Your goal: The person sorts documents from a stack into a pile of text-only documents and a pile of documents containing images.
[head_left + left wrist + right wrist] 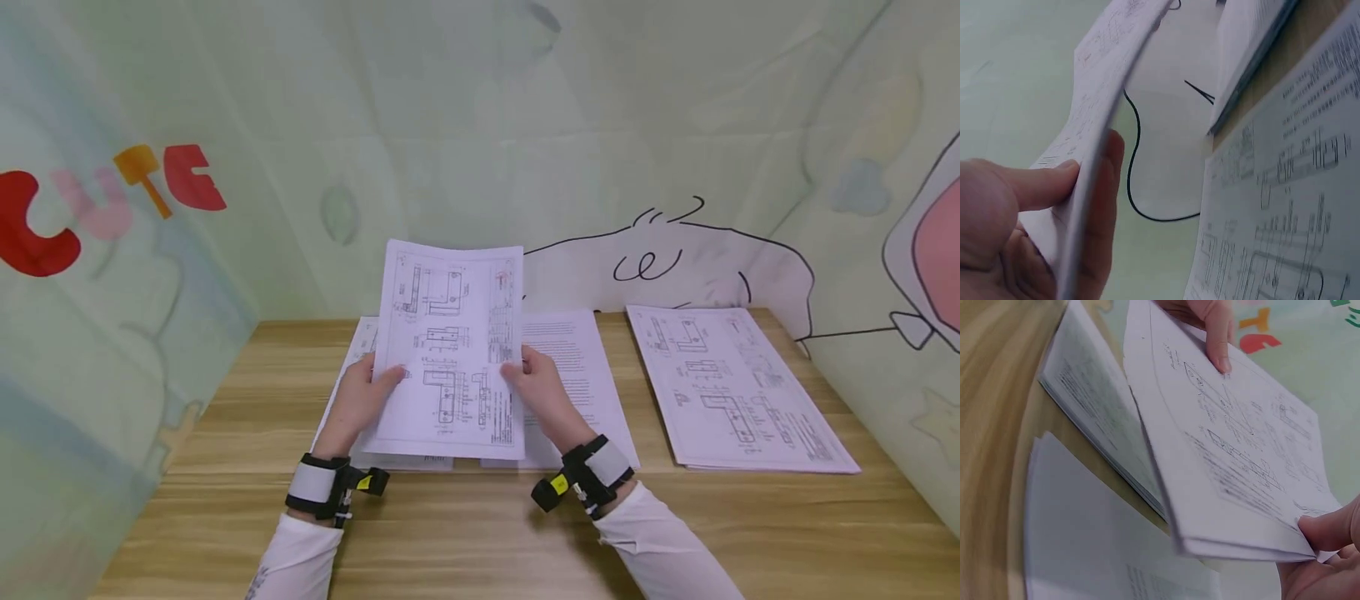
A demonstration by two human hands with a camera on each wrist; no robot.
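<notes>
A sheaf of white paper sheets printed with black line drawings (452, 346) was located at the centre of the head view, raised above the wood-grain bench (465, 533). The left hand (358, 404) held its left edge and the right hand (549, 400) its right edge. Both grips were clamped on the sheaf, each thumb on the printed face; in the head view most of the other fingers were hidden behind the paper. The drawings showed stepped, bracket-like parts; the small lettering was illegible. The right wrist view showed more than one layer at the sheaf's edge, but the sheet count could not be determined.

The sheaf covered much of two items on the bench: a white paper stack with line drawings (364, 337) at centre left, and a white paper stack with dense printed text (581, 375) at centre right. A separate stack of white drawing sheets (738, 387) lay at the right, fully in view.

In the left wrist view, the lower end of the sheaf was cut off by the frame. In the right wrist view, the frame cropped the right hand at lower right and the left hand at the top.
</notes>
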